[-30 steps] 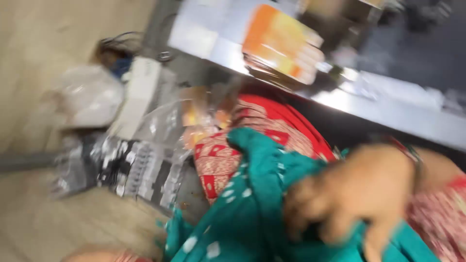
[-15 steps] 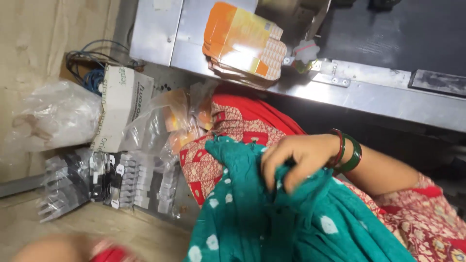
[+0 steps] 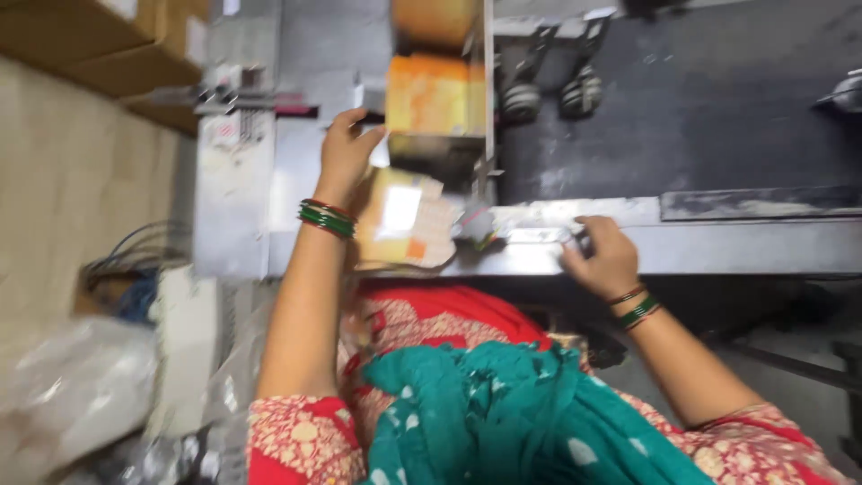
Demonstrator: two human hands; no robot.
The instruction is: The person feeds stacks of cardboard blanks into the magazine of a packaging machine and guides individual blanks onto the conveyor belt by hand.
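Reaching up from the lower middle of the view, the left hand (image 3: 344, 148) rests on the grey metal machine bed (image 3: 296, 171), its fingers curled loosely and spread, the fingertips touching the near-left corner of an orange packet (image 3: 435, 94) that stands in the feed slot. Whether the hand pinches that packet or only leans on it cannot be told through the blur. Green and red bangles (image 3: 325, 217) ring the left wrist.

Far left, off the machine, cardboard boxes (image 3: 99, 36) are stacked at the top corner, and lower down sit a tangle of dark cables (image 3: 135, 260), a white box (image 3: 184, 350) and a clear plastic bag (image 3: 72, 395) on the floor.

Just right of the left wrist, a second pale orange packet (image 3: 404, 220) lies tilted at the front edge of the machine bed, below the upright one. A thin metal divider (image 3: 489, 90) rises beside the packets, and two small dark rollers (image 3: 552, 94) sit just past it at the edge of a wide black belt (image 3: 700, 99).

Further right, the right hand (image 3: 603, 256) lies on the steel front rail (image 3: 745, 247), fingers bent and pressed down onto a small shiny fitting (image 3: 530, 235); a firm grasp cannot be made out. Bangles (image 3: 636, 305) circle that wrist too.

Along the bottom, a teal dotted scarf (image 3: 521, 422) drapes over red patterned clothing (image 3: 431, 319).
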